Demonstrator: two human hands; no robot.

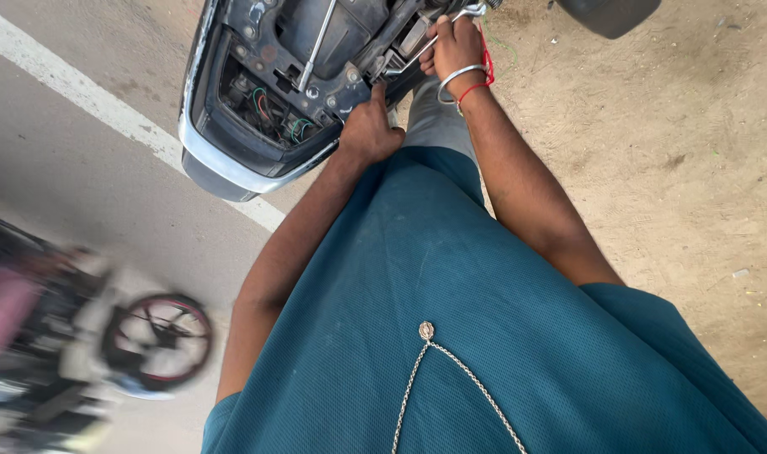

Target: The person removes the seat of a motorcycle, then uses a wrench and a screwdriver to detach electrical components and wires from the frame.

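I look down over my teal shirt at the open rear of a scooter (232, 160), its seat off and wires and black frame parts showing. My left hand (368, 130) presses against the edge of the opened body with the fingers curled. At the top, my right hand (455, 46) is closed on a thin metal rod-like tool (417, 55) that reaches into the frame. A metal bangle and red thread sit on the right wrist. A long metal rod (316, 46) lies across the compartment.
A white painted line (81, 97) crosses the grey road on the left. A blurred motorcycle with a red-rimmed wheel (161, 336) passes at the lower left. Sandy ground (653, 151) lies to the right. A dark object (610, 13) stands at the top right.
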